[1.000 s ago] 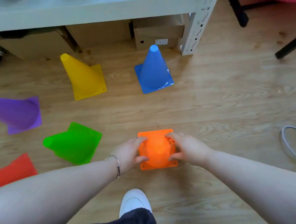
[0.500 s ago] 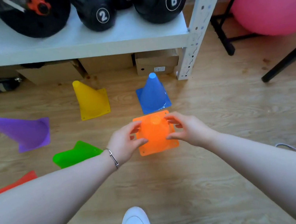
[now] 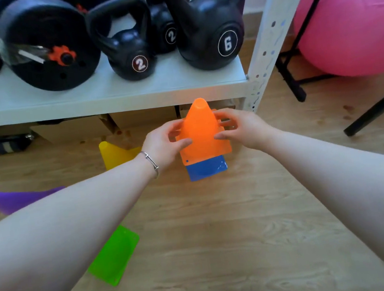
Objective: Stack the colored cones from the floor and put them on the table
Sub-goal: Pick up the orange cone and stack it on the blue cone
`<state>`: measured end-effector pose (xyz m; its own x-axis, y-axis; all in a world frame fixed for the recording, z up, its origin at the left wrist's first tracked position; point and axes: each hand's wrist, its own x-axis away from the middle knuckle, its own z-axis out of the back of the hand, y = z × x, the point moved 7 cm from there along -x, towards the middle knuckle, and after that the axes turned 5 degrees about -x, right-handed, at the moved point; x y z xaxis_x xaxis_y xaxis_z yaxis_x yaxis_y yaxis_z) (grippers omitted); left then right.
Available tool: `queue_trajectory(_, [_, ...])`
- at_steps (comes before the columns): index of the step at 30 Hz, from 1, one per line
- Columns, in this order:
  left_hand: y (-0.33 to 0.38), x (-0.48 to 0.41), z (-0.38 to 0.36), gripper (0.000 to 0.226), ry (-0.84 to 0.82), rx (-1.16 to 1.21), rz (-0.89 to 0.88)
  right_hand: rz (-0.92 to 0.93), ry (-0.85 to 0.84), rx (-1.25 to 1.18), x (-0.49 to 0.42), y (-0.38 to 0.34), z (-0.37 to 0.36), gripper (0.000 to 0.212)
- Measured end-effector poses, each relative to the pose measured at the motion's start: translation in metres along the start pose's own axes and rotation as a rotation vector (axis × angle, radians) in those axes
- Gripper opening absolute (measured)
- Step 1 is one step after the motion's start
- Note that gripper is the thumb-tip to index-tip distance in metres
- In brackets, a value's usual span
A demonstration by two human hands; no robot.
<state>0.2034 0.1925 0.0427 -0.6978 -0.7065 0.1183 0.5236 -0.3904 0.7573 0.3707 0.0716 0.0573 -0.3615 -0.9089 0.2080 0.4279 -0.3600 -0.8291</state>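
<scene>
Both hands hold an orange cone (image 3: 200, 129) upright above the floor: my left hand (image 3: 164, 144) grips its left side and my right hand (image 3: 238, 127) its right side. The orange cone covers the blue cone (image 3: 206, 168), of which only the base edge shows below it. A yellow cone (image 3: 115, 153) stands behind my left wrist. On the floor to the left a purple cone (image 3: 17, 200) lies on its side. A green cone (image 3: 115, 255) lies partly under my left forearm.
A white metal shelf (image 3: 103, 93) just beyond the cones carries black kettlebells (image 3: 209, 33) and weight plates (image 3: 46, 47). Cardboard boxes (image 3: 71, 131) sit beneath it. A pink exercise ball (image 3: 350, 12) and black stand legs (image 3: 376, 105) are on the right, on the wooden floor (image 3: 225, 240).
My hands lifted the orange cone from the floor and carried it forward over the blue cone. The view tilted up toward the shelf.
</scene>
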Motion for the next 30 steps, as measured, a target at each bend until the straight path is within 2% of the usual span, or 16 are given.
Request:
queue_trajectory(12, [-0.059, -0.037, -0.064, 0.061, -0.1, 0.002, 0.11, -0.157, -0.067, 0.039, -0.046, 0.076, -0.034, 0.064])
queue_trajectory(20, [-0.094, -0.038, -0.084, 0.062, -0.143, -0.01, 0.191, -0.216, -0.099, -0.026, -0.059, 0.104, -0.064, 0.068])
queue_trajectory(30, [-0.107, -0.037, -0.103, 0.069, -0.215, -0.061, 0.198, -0.256, -0.052, -0.047, -0.051, 0.124, -0.08, 0.075])
